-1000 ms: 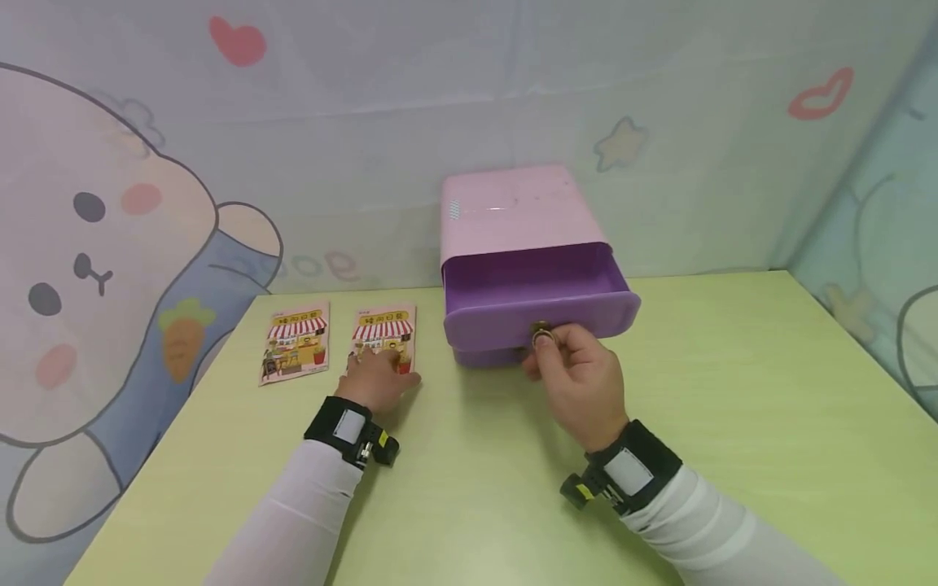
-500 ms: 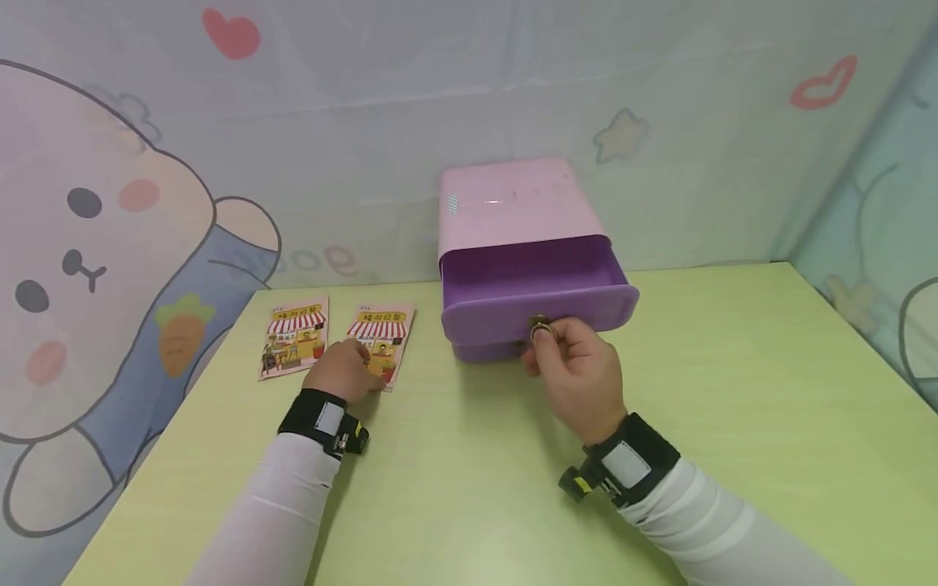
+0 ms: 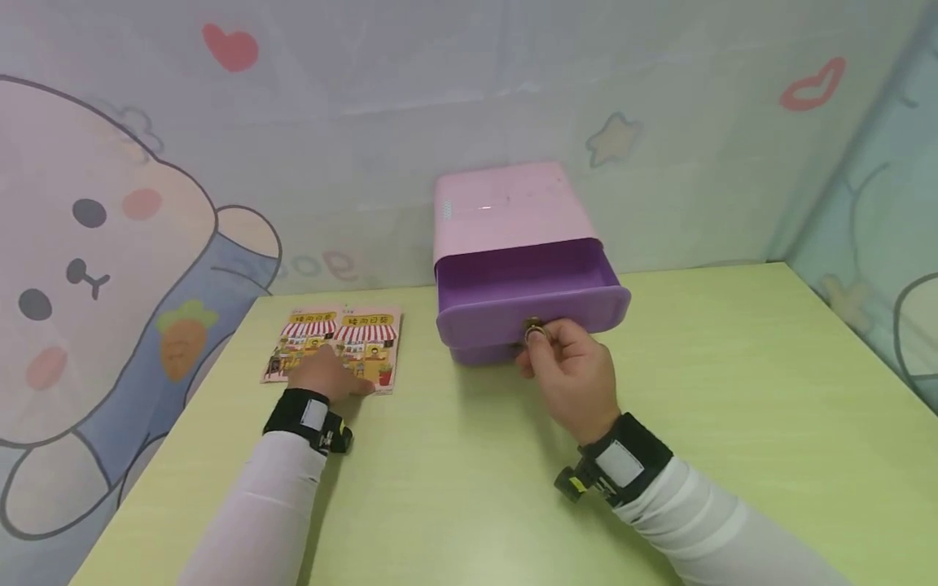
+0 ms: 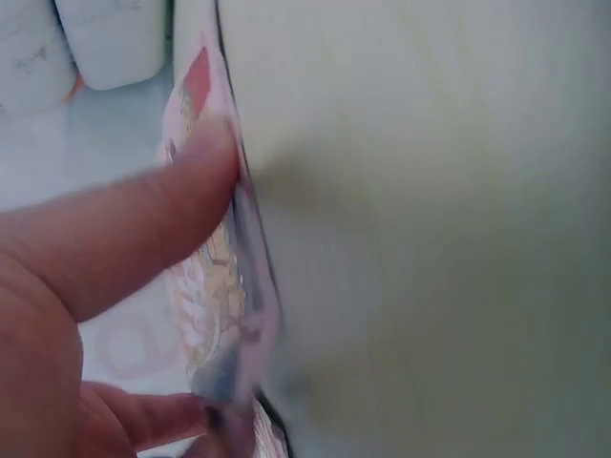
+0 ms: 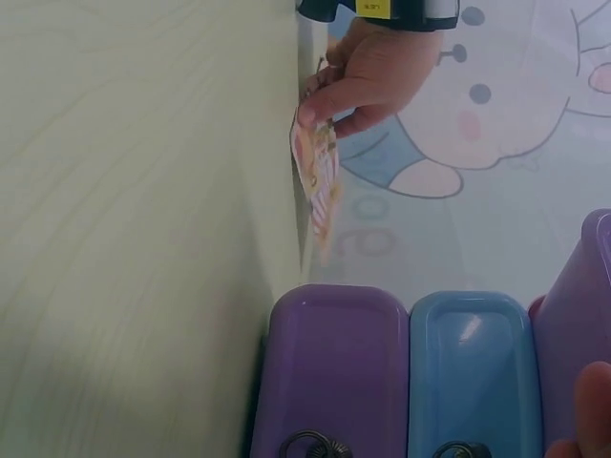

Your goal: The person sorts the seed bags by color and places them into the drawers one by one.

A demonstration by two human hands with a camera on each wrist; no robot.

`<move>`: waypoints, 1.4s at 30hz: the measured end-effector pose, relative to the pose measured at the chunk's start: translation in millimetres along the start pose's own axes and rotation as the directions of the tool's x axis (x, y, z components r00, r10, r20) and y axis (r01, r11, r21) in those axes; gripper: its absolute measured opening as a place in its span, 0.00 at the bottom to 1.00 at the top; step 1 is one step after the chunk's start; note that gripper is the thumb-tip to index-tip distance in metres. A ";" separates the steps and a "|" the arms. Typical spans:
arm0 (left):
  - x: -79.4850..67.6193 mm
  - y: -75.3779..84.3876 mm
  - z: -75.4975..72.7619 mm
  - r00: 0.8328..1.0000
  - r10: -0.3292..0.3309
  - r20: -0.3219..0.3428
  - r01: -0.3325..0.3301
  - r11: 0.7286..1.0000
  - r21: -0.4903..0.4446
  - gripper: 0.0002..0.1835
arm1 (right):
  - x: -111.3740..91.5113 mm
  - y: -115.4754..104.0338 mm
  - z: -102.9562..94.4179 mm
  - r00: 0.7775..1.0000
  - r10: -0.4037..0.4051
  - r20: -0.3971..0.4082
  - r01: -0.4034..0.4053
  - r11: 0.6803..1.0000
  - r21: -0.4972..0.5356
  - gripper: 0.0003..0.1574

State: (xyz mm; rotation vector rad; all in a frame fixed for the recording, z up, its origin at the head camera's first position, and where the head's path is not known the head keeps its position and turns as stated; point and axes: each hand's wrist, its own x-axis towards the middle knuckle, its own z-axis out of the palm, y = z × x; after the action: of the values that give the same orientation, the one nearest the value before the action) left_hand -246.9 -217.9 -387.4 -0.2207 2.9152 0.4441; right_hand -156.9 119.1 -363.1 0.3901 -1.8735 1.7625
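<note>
Two pink seed packets with a striped shop awning lie at the table's left, the right packet overlapping the left packet. My left hand holds the right packet by its lower part. In the left wrist view the thumb lies along that packet's edge and the other fingers are partly hidden. My right hand pinches the brass ring pull of a purple drawer. The drawer stands pulled out of the pink cabinet, and its visible inside holds nothing.
Below the open drawer, in the right wrist view, are a blue drawer and another purple drawer, both closed with ring pulls. A printed cloth backdrop rises behind the yellow-green table.
My left hand has slid the right packet leftward until it overlaps the left packet. My right hand keeps its hold on the ring pull, and the drawer stays pulled out.
</note>
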 end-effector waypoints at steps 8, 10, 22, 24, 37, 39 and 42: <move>-18.3 -2.1 -21.1 0.984 -0.007 -0.176 -0.035 0.972 -0.233 0.19 | -0.9 1.7 -0.1 1.000 -0.008 0.004 0.008 1.000 -0.017 0.10; -29.7 4.2 -35.2 0.968 -0.031 -0.247 -0.052 0.946 -0.319 0.20 | -0.5 1.1 -0.4 1.000 -0.010 0.002 0.010 1.000 -0.021 0.10; -93.9 53.3 -97.5 0.953 0.066 -0.297 -0.287 0.523 -0.803 0.26 | 1.0 2.2 -2.3 0.999 -0.031 -0.018 0.029 0.995 -0.097 0.10; -101.8 60.6 -101.5 0.954 0.145 -0.261 -0.299 0.472 -0.830 0.27 | 0.8 2.4 -2.9 0.999 -0.033 -0.020 0.031 0.994 -0.101 0.11; -111.3 95.9 -108.4 0.952 0.277 -0.133 -0.288 0.655 -0.699 0.22 | 1.0 1.3 -1.1 1.000 -0.023 -0.014 0.022 0.994 -0.103 0.10; -109.7 100.6 -109.9 0.953 0.278 -0.120 -0.285 0.687 -0.668 0.22 | 1.1 0.8 -0.2 1.000 -0.023 -0.014 0.021 0.994 -0.104 0.10; -107.3 106.7 -113.1 0.951 0.293 -0.094 -0.282 0.708 -0.648 0.21 | 1.1 0.1 1.7 1.000 -0.015 -0.013 0.013 0.995 -0.097 0.10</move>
State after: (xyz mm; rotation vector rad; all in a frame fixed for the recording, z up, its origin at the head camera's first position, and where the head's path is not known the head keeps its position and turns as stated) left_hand -179.1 -139.2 -229.6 0.1627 2.6461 1.5160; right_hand -158.2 117.6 -362.5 0.3522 -1.9335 1.6532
